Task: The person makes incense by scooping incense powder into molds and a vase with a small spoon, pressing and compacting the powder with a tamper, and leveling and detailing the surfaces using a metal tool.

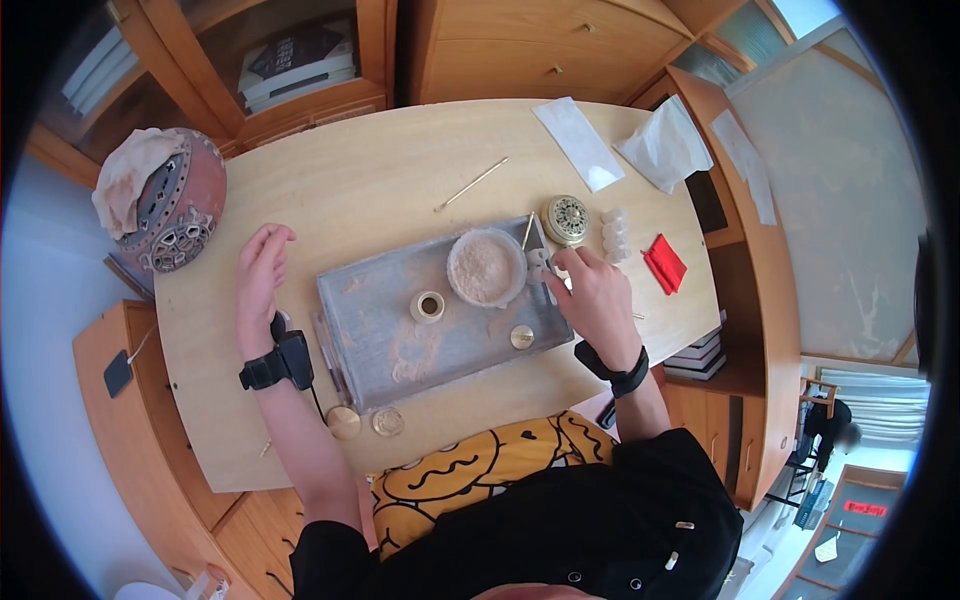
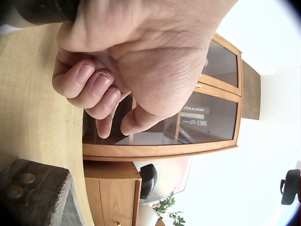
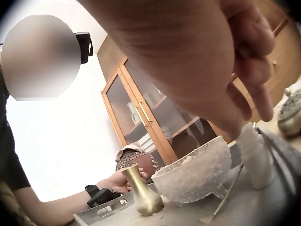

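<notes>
The right hand (image 1: pixel 600 300) is at the right end of the tray (image 1: pixel 370 340), its fingertips at the top of a small whitish vessel (image 3: pixel 257 162). The hand covers part of this vessel in the head view; whether finger and thumb grip it or only touch it cannot be told. Its interior is not visible.

The left hand (image 1: pixel 262 270) is beside the tray's left end, fingers loosely curled, holding nothing.

The translucent bowl (image 3: pixel 193 181) stands on the tray and contains pale powder (image 1: pixel 485 270); its high wall hides most of the powder in the right wrist view. The brass vase (image 3: pixel 142 195) stands upright beside it; its mouth appears dark, contents indeterminate. Behind the tray, a pierced lid conceals the inside of the brass burner (image 1: pixel 566 222). The left wrist view cuts off all but one tray corner.
</notes>
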Available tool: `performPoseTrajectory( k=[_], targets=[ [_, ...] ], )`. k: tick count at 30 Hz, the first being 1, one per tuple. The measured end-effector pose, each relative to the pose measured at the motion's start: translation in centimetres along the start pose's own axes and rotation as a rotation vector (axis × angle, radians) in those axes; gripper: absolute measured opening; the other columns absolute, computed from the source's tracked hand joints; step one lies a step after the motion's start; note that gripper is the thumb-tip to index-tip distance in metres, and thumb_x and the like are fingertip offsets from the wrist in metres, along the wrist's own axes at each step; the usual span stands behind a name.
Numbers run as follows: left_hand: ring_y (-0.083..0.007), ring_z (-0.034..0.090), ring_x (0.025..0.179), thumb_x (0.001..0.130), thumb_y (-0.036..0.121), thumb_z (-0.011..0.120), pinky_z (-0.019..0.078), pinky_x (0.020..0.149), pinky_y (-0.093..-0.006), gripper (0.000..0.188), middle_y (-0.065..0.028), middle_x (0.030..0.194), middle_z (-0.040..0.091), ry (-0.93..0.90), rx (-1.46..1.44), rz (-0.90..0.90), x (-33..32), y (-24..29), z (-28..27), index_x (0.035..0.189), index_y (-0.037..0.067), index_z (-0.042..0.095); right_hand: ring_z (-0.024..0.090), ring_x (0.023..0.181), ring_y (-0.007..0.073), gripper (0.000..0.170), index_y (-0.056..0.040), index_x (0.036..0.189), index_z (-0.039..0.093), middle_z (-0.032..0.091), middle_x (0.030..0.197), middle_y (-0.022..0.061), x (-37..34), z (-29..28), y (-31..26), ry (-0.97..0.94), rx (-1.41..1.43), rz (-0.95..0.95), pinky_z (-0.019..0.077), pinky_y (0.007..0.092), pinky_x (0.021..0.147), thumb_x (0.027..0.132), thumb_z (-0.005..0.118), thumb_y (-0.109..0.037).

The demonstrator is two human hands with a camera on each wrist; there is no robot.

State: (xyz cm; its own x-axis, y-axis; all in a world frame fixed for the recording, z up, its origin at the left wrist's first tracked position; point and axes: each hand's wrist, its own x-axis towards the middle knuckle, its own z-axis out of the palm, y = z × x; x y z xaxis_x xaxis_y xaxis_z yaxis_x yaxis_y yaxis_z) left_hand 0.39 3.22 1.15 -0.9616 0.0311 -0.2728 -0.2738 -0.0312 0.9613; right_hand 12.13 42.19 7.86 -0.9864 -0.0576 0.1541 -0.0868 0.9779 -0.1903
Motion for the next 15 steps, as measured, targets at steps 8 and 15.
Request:
performPoseTrajectory(
  k=[8,15],
  targets=[
    [0.0024,0.023,0.049,0.097,0.024,0.057,0.0153,0.043,-0.0186,0.016,0.0126,0.062,0.030,-0.020,-0.011,0.001,0.25,-0.19,-0.17,0.091,0.009,0.060,0.065,0.067,0.0307,0.016,-0.0070,0.093,0.063,0.062,0.080,0.0097,0.05,0.38,-0.99,0.022,0.044,-0.025,0.0521,0.0397,0.057,0.084,0.070,-0.018],
    [0.0025,0.023,0.049,0.098,0.023,0.057,0.0152,0.043,-0.0186,0.016,0.0124,0.062,0.030,-0.014,-0.012,-0.001,0.16,-0.08,-0.08,0.091,0.009,0.060,0.065,0.069,0.0282,0.012,-0.0078,0.092,0.062,0.059,0.078,0.0088,-0.32,0.64,-0.81,0.013,-0.001,-0.057,0.0522,0.0389,0.056,0.084,0.068,-0.016]
  ],
)
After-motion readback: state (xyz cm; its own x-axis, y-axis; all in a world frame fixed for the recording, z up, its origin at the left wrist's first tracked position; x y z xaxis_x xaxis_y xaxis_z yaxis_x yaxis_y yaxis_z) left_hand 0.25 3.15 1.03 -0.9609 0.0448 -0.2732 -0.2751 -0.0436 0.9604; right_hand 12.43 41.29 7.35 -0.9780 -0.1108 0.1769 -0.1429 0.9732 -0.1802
